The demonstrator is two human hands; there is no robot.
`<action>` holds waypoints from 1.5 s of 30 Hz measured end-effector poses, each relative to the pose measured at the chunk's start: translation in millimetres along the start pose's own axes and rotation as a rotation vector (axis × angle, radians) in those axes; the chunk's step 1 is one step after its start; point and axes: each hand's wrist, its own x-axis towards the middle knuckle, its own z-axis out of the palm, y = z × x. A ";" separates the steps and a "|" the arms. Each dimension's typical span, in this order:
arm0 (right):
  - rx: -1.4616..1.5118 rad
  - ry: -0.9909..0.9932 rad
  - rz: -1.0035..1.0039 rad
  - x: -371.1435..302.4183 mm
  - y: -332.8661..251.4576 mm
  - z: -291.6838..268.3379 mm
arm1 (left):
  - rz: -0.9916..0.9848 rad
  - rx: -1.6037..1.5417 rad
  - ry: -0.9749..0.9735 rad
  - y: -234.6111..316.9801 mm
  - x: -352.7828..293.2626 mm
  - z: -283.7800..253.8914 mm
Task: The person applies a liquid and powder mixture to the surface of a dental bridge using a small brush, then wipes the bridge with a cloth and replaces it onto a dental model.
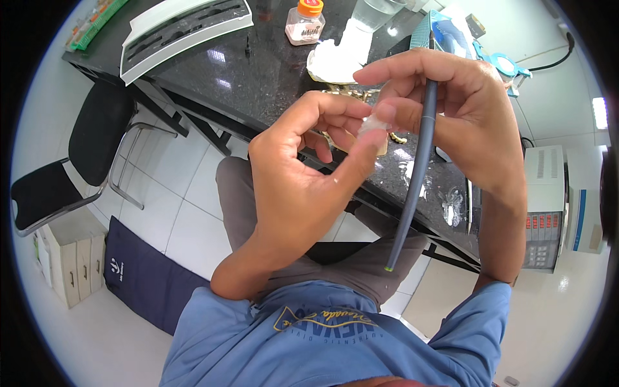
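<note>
Above the dark speckled table, my left hand (303, 161) pinches a small, whitish, translucent piece (372, 124) between its thumb and fingers. What the piece is, I cannot make out. My right hand (461, 106) is closed around a long, slim tool with a dark grey handle (418, 168). Its narrow upper end points away from me, and its lower end hangs over my lap. The right thumb and a fingertip meet the whitish piece from the other side. Behind and below my fingers lie small gold-coloured pieces (398, 138), partly hidden by the hands.
A crumpled white tissue (335, 61), an orange-lidded jar (306, 24) and a clear cup (377, 14) stand beyond my hands. At the far left lies a white-framed tray (187, 39). Crumpled clear film (452, 209) rests on the right of the table (258, 77). A black chair (100, 135) stands left.
</note>
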 end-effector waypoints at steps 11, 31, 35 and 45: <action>0.124 0.050 -0.070 -11.7 7.7 3.5 | 0.029 0.068 0.006 2.1 -1.0 4.5; 0.343 0.248 0.083 -7.1 34.2 1.6 | 0.085 0.473 0.167 -39.5 44.6 -28.4; 0.355 0.227 0.080 -4.4 36.1 1.9 | 0.228 0.797 0.006 -53.8 59.7 -47.9; 0.251 0.260 0.052 -3.3 33.1 6.8 | 0.406 0.516 -0.037 -6.8 45.0 -24.1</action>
